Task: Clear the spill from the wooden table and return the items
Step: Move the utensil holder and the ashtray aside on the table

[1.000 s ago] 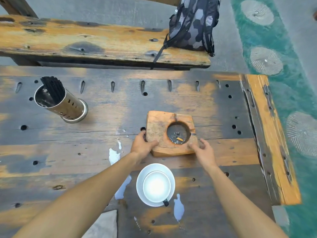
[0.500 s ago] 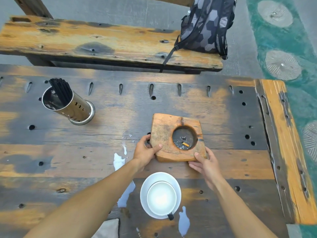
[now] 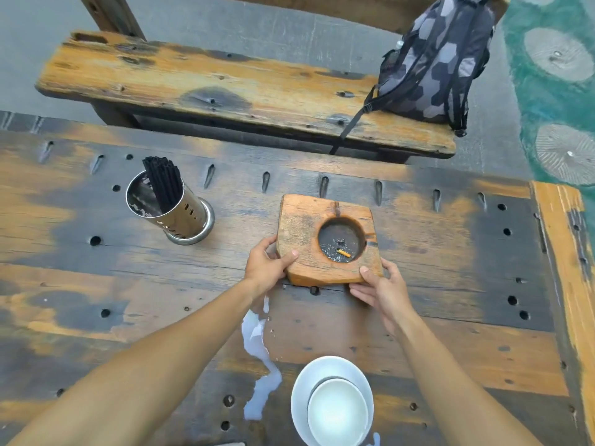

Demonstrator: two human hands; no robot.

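Hands: two, both bare, both on the one wooden ashtray (image 3: pixel 325 239).
Left hand (image 3: pixel 265 268): clasps the ashtray's near-left corner, thumb on top, fingers curled around the side.
Right hand (image 3: pixel 381 291): grips the near-right corner, thumb on the top face, fingers underneath the edge.
Ashtray: one thick wooden block with a single round hollow; inside it lie ash and one orange cigarette butt (image 3: pixel 344 253). Its near edge is raised off the wooden table (image 3: pixel 434 252) by the two hands; whether the far edge touches the wood cannot be told.
Spill (image 3: pixel 257 355): one long pale, milky streak running toward the viewer from just below the left wrist, plus one small patch at the bottom edge beside the saucer.
Cup (image 3: pixel 337 412): one white cup on one white saucer (image 3: pixel 322 368), near the bottom edge, right of the streak.
Metal holder (image 3: pixel 175 210): one perforated cylinder, standing on the left of the table, holding a bundle of black straws (image 3: pixel 164 181), too many to count.
Bench (image 3: pixel 225 88): one, beyond the table.
Backpack (image 3: pixel 434 62): one, grey patterned, on the bench's right end.
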